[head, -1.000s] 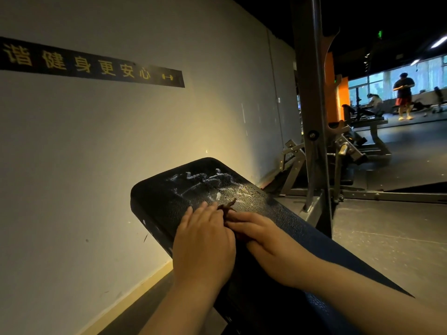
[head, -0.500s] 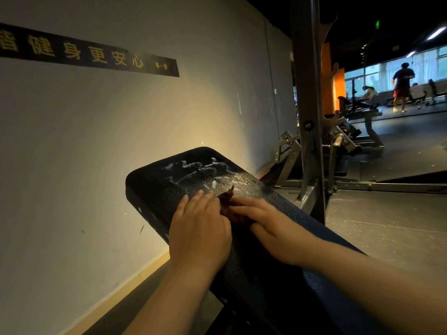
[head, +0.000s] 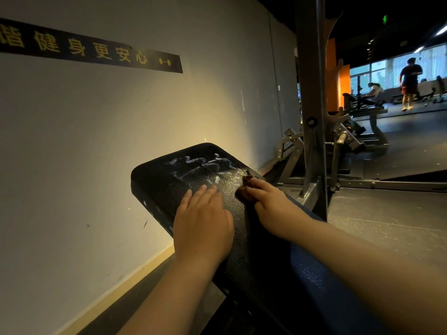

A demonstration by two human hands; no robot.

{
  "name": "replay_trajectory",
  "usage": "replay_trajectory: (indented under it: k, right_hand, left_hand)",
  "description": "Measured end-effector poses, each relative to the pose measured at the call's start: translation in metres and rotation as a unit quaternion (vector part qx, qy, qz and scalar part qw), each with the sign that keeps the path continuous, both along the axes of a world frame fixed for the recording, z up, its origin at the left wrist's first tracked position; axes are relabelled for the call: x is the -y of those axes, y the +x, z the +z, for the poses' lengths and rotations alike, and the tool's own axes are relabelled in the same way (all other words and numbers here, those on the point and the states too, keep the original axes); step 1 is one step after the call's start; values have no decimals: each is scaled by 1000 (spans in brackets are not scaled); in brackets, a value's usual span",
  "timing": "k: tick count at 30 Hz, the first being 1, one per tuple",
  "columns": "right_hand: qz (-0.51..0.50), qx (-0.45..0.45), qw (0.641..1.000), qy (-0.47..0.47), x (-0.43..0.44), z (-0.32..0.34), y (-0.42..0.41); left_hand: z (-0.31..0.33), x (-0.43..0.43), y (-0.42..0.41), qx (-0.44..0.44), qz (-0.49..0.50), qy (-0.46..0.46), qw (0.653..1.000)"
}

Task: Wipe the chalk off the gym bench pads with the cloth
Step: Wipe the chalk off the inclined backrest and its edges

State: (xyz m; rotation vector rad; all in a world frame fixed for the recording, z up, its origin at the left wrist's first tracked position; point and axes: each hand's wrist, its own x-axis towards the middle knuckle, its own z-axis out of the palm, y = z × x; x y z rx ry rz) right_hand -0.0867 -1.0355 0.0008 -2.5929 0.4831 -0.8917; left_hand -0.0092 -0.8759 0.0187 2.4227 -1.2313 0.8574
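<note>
Two grips on black textured bench pad [head: 167, 187]: left grip [head: 203, 221] spread flat to brace, right grip [head: 268, 201] flat, pressing crumpled brown cloth [head: 243, 191] at edge of white chalk smears [head: 200, 165].

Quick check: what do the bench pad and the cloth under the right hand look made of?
Bench pad: black vinyl or faux leather, judging by its pebbled, slightly glossy grain. Cloth: dark brown soft fabric, apparently; only a crumpled edge shows beyond the right hand.
</note>
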Motion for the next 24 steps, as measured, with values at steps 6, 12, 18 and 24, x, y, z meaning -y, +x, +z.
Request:
replay_trajectory:
  k: [6,12,18,24]
  right_hand:
    - [101,32,992,-68,-46,-15,-22]
    - [-14,33,999,-15,-9,-21,-28]
    - [78,65,994,-34,-42,-28,-32]
    - [80,54,995,22,-12,-27,-30]
  left_hand:
    - [2,0,0,-6,1,10,1000]
    - [4,6,-8,-33,-79,73,994]
    - [17,12,-12,-103,-35,38,993]
    - [3,12,-14,-33,-70,12,997]
